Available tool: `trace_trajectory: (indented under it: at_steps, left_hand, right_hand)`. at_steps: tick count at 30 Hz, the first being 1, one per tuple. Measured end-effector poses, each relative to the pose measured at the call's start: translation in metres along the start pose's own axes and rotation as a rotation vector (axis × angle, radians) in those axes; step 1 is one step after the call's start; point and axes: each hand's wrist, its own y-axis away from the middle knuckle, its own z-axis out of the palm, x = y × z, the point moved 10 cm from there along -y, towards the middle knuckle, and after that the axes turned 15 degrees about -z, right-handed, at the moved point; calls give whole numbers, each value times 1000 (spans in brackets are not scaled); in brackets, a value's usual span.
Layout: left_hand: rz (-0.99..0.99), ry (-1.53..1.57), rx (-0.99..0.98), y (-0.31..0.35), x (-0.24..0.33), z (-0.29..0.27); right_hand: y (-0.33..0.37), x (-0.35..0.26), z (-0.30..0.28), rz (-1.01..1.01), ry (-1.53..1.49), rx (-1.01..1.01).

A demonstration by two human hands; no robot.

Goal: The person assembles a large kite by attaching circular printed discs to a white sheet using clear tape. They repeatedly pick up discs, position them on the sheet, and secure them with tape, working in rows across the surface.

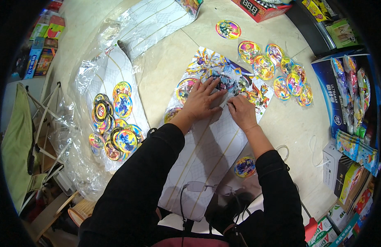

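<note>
We had our left hand (205, 99) laid flat on the long paper sheet (186, 168), fingers spread across the coloured pictures near its upper edge; it was opened out and gripped nothing. Our right hand (242, 110) rested beside it, toward the sheet's right edge, fingers curled and thumb drawn in toward the index finger; we could not tell whether anything was pinched there. The sheet itself lay on the tiled floor (299, 133) in front of us, with its plain, gold-lined end toward our lap.

Two round picture cards (185, 89) showed along the sheet's left edge, one of them just beside our left wrist. Another round card (245, 166) lay close to the right edge, near our right sleeve (274, 175). Past the upper right corner, we had a cluster of round cards (294, 83), some in clear wrappers, and a single yellow-rimmed disc (228, 29) farther up.

To our left, a second sheet (112, 70) carried a heap of round cards (125, 140) toward its lower end, with crumpled clear plastic film (81, 164) along its left edge. A third sheet (157, 29) lay above.
</note>
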Motion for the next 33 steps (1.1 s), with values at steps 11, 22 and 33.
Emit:
trace_trajectory:
  at_steps: [11, 22, 33]
  left_hand:
    - [-11, 10, -13, 0, 1, 2]
    - [-5, -10, 10, 0, 1, 0]
    - [-7, 32, 42, 2, 1, -7]
  right_hand:
    - [-19, 2, 19, -191, 27, -242]
    - [-19, 6, 32, -119, 231, -267]
    - [7, -21, 19, -22, 70, -101]
